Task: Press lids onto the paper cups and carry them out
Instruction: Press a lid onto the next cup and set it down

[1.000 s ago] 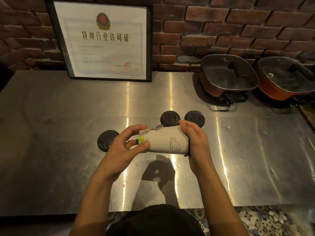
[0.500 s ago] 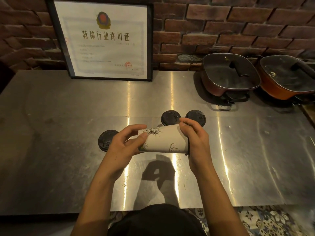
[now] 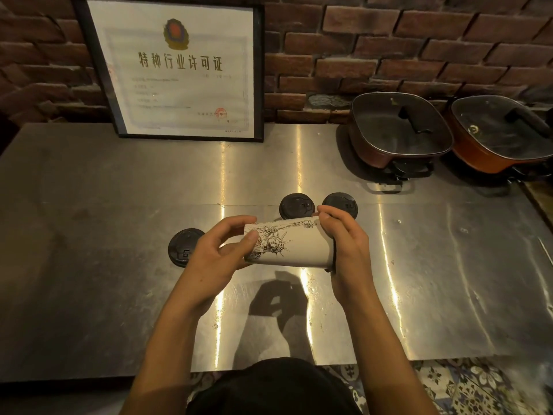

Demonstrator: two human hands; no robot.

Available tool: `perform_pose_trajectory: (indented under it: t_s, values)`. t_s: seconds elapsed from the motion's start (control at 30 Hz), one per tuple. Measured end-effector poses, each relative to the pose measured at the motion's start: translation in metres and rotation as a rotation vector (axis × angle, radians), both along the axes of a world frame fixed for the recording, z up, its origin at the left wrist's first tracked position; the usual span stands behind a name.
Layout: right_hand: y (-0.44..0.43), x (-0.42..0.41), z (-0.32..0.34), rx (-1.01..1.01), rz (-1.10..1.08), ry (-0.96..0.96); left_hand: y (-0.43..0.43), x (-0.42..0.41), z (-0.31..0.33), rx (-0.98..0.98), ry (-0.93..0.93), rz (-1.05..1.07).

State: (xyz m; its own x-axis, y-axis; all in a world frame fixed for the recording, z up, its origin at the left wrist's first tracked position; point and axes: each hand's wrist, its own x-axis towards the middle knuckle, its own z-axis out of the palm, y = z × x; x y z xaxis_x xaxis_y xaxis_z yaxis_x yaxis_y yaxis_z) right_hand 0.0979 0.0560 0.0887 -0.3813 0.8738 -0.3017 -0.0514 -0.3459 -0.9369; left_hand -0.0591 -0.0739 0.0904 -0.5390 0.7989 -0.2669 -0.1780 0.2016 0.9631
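Cup (image 3: 288, 247) held sideways, long axis left-right: left hand (image 3: 215, 259) pinches base end, right hand (image 3: 347, 247) curls round mouth end, where dark lid (image 3: 334, 256) shows.

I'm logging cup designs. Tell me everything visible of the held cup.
The cup is white paper with a black line drawing of the Statue of Liberty. It lies sideways in the air above the table. The left hand grips its narrow base end; the right hand wraps its wide mouth end, where a dark edge, likely a lid, shows.
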Motion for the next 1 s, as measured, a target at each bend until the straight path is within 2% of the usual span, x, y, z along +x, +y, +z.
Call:
perform_pose_trajectory:
  t_s: [0.1,0.3,0.5,0.57,0.67,0.77,0.83,0.93,1.0]
  values:
    - [-0.001,0.000,-0.001,0.031,0.005,0.000,0.001,0.001,0.001,0.006,-0.027,-0.010]
    - [0.001,0.002,-0.003,-0.022,0.019,0.044,-0.004,0.000,0.003,0.153,0.076,-0.063]
    - [-0.002,0.000,-0.011,-0.062,-0.007,0.143,-0.005,0.000,0.009,0.190,0.117,-0.049]
    - [-0.006,-0.003,-0.016,-0.192,-0.053,0.247,0.001,0.005,0.015,0.170,0.149,-0.020]
    - [-0.018,-0.009,-0.026,-0.526,-0.089,0.484,0.019,0.021,0.026,0.207,0.263,0.008]
    - [-0.033,-0.013,-0.040,-0.797,-0.104,0.574,0.040,0.045,0.030,0.208,0.590,-0.082]
    - [-0.040,-0.011,-0.051,-0.868,-0.114,0.653,0.051,0.063,0.026,0.183,0.731,-0.151]
    - [-0.046,-0.005,-0.059,-0.911,-0.100,0.767,0.055,0.078,0.017,0.105,0.725,-0.226]
    - [-0.044,0.000,-0.058,-0.933,-0.057,0.760,0.054,0.077,0.014,0.087,0.705,-0.229]
